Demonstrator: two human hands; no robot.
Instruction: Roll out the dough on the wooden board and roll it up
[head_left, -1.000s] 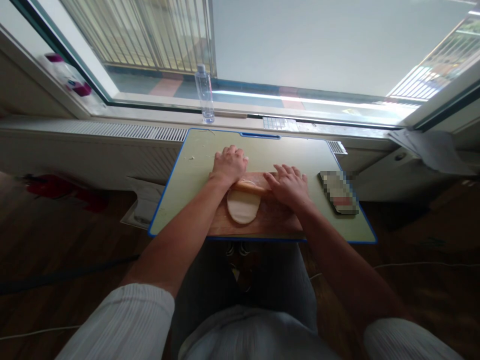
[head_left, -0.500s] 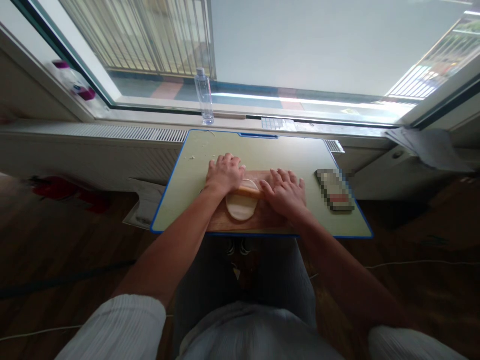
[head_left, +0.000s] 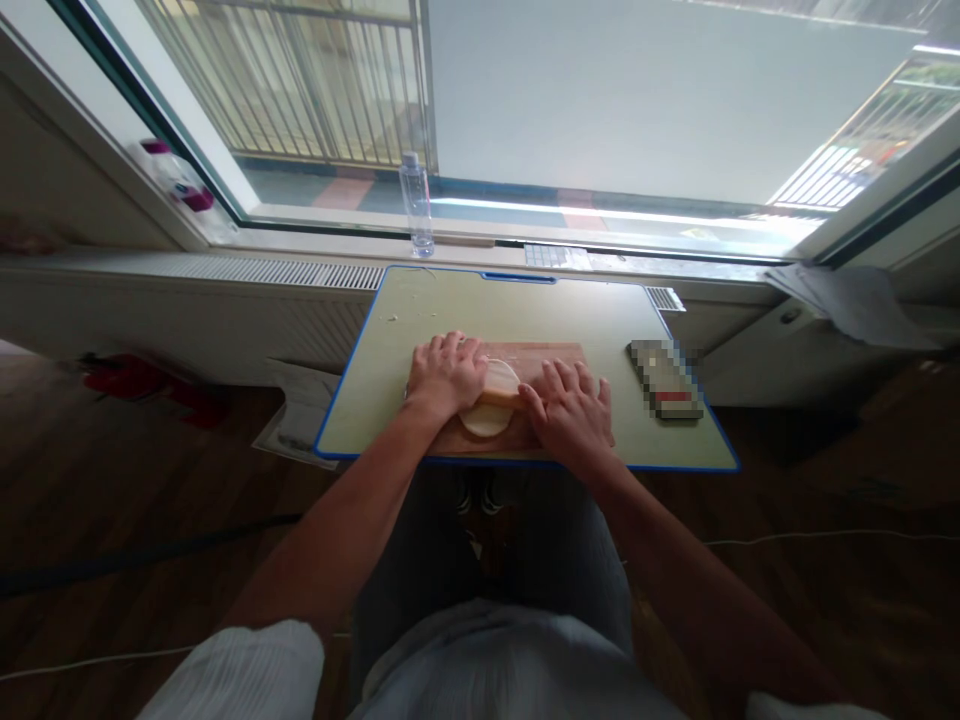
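A wooden rolling pin (head_left: 500, 398) lies crosswise over a flat round of pale dough (head_left: 486, 422). Dough shows both above and below the pin. Under them is a wooden board (head_left: 551, 352). My left hand (head_left: 448, 374) presses on the pin's left end with its palm, fingers pointing forward. On the right end rests my right hand (head_left: 576, 408), thumb against the pin and the other fingers reaching over the board. Both hands hide the pin's ends.
The board sits on a small green table (head_left: 592, 305) with a blue rim. A blurred-out phone (head_left: 665, 380) lies at its right. Dough crumbs (head_left: 391, 318) dot the left. On the windowsill stands a clear bottle (head_left: 417, 208); papers (head_left: 840, 300) lie at the right.
The rolling pin and both hands have moved toward me over the dough, so more dough shows beyond the pin and less on the near side. The view has shifted slightly.
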